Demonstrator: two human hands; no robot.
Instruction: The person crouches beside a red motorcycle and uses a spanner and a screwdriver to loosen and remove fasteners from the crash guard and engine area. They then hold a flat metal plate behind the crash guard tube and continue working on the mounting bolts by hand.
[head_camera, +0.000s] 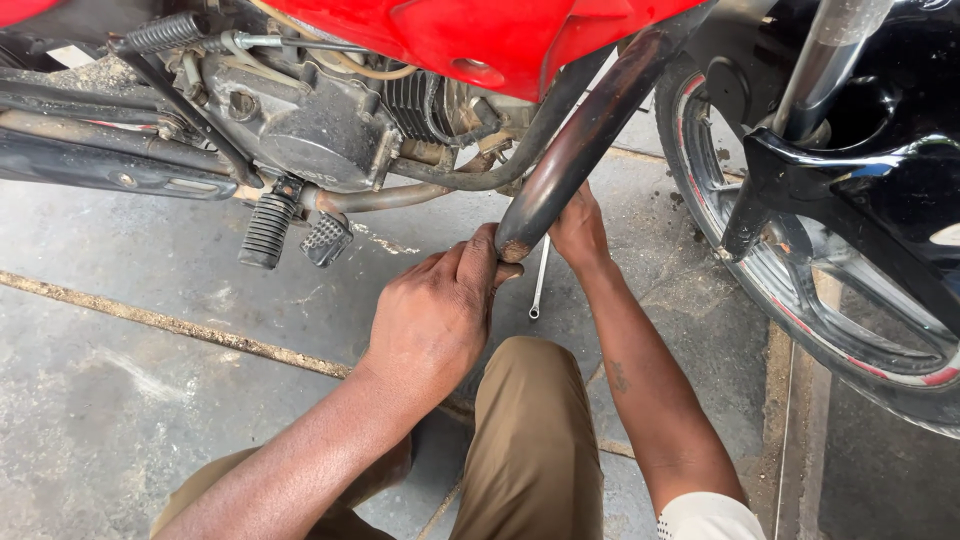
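No packages, labels or signs I can make out. Floor (150, 300) is grey concrete slabs, stained, with a dirt-filled seam running diagonally across; outdoors or a workshop, can't tell which. My left hand (435, 315) is closed around the lower end of a dark, rusty bent pipe (585, 135), thumb and fingers wrapped at its open tip. My right hand (578, 232) is behind the same pipe, partly hidden by it; looks pressed against it, but how far that grip is closed I cannot tell. The pipe slants up to the right, towards the red fairing (470, 40) of a motorcycle. A thin silver spanner (539, 285) lies on the floor just below the pipe end, between my hands. Engine block (310, 125) sits left of the pipe, with a ribbed rubber footpeg (267, 230) and a metal pedal (327, 238) below it. Front wheel (800, 300), black with red rim stripe, right. My knee in tan trousers (530, 430) is bottom centre.
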